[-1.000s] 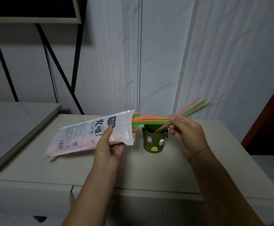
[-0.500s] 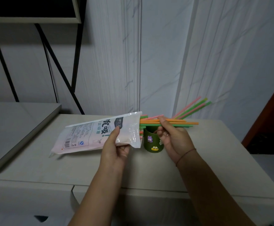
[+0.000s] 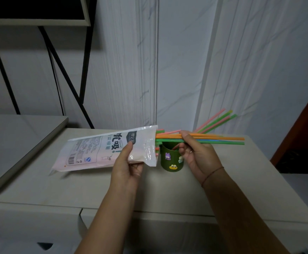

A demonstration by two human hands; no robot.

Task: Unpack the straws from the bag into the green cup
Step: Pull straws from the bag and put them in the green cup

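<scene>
The left hand point(image 3: 126, 166) holds the bag point(image 3: 109, 149) near its open end, its grip closed around the plastic, the bag lifted off the pale surface point(image 3: 58, 180) with its mouth pointing right. The right hand point(image 3: 197, 154) pinches a bundle of straws point(image 3: 219, 139) (orange, green, blue) lying level, half out of the mouth, just above the green cup point(image 3: 169, 160). More straws point(image 3: 217, 120) lean from the cup toward the wall. The cup stands mid-surface, well clear of every edge, with bare room to its right.
</scene>
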